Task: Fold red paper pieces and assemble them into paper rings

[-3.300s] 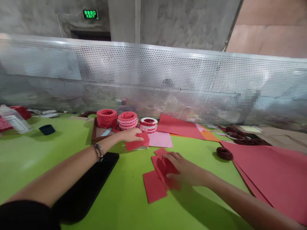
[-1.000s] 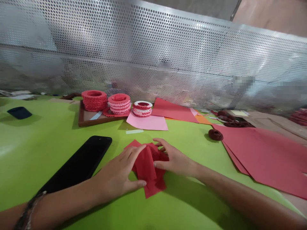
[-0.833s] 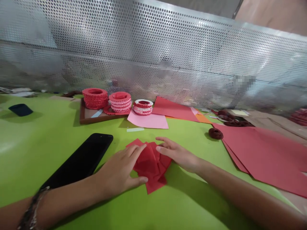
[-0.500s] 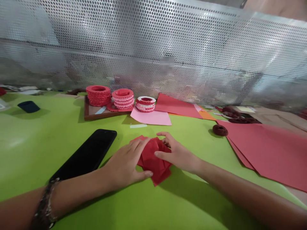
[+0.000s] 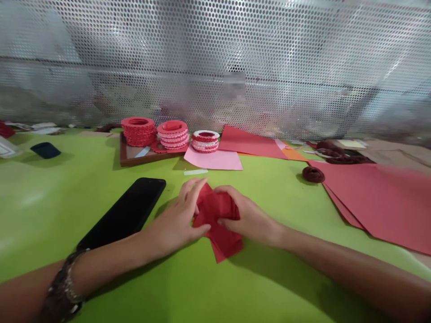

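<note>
Between my hands, at the middle of the green table, are red paper pieces [image 5: 220, 208], overlapping at different angles with corners sticking out. My left hand [image 5: 183, 215] cups their left side, its thumb at the lower edge and its fingers curled along the upper edge. From the right, my right hand [image 5: 251, 217] grips the pieces with the thumb on top and the fingers wrapped behind. How many pieces there are cannot be made out. A black phone [image 5: 126, 213] lies just left of my left hand.
A brown tray [image 5: 126, 157] behind holds stacked red rings [image 5: 138, 132] and pink rings [image 5: 173, 134]. White-and-red rings [image 5: 205, 141] sit on pink paper [image 5: 215, 161]. Large red sheets [image 5: 380, 202] and a dark red coil [image 5: 313, 174] are at right. A perforated metal panel [image 5: 215, 58] stands behind.
My right hand has closed onto the paper's right side, and my left fingers have drawn back to its left edge. The pieces have shifted and look more gathered. The view has moved slightly.
</note>
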Tool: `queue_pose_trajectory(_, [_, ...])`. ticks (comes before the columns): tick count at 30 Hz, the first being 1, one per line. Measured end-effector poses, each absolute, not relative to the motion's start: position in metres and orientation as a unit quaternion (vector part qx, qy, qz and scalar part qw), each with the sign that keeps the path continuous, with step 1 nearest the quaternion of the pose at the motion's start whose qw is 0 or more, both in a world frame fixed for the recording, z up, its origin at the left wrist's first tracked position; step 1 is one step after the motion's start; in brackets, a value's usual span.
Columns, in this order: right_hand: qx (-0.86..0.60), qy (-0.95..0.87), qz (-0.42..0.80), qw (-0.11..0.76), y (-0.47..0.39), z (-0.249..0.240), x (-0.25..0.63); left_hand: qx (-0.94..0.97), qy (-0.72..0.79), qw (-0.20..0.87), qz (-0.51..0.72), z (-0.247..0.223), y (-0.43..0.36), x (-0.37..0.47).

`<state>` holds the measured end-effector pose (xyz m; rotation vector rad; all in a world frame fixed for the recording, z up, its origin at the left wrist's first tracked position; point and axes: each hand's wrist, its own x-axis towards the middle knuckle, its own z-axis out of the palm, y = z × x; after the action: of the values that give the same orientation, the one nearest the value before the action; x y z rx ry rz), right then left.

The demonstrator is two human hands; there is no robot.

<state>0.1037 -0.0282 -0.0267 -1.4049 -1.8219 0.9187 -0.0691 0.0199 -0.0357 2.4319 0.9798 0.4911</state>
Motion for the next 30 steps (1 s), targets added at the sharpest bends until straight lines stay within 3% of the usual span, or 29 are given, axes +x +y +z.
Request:
queue_pose_trajectory(5, [-0.490, -0.782, 0.236, 0.304, -0.036, -0.016, 0.103, 0.877, 0.370, 0.213, 0.221, -0.030, 0.031, -0.072])
queue_pose_trajectory(11, [-0.442, -0.855, 0.109, 0.249, -0.044, -0.001, 0.107, 0.827, 0.297, 0.428, 0.214, -0.025, 0.030, -0.074])
queue_pose_trajectory(18, [-0.473, -0.855, 0.117, 0.175, -0.040, 0.003, 0.113, 0.874, 0.321, 0.263, 0.251, -0.025, 0.027, -0.075])
queue_pose_trajectory(21, [-0.468, -0.851, 0.145, 0.189, -0.038, 0.000, 0.113, 0.875, 0.365, 0.216, 0.233, -0.021, 0.024, -0.072])
queue_pose_trajectory(25, [-0.478, -0.827, 0.166, 0.245, -0.035, -0.004, 0.116, 0.864, 0.376, 0.212, 0.259, -0.018, 0.023, -0.071])
queue_pose_trajectory(30, [-0.506, -0.823, 0.119, 0.230, -0.035, 0.001, 0.120, 0.849, 0.374, 0.221, 0.302, -0.021, 0.027, -0.072])
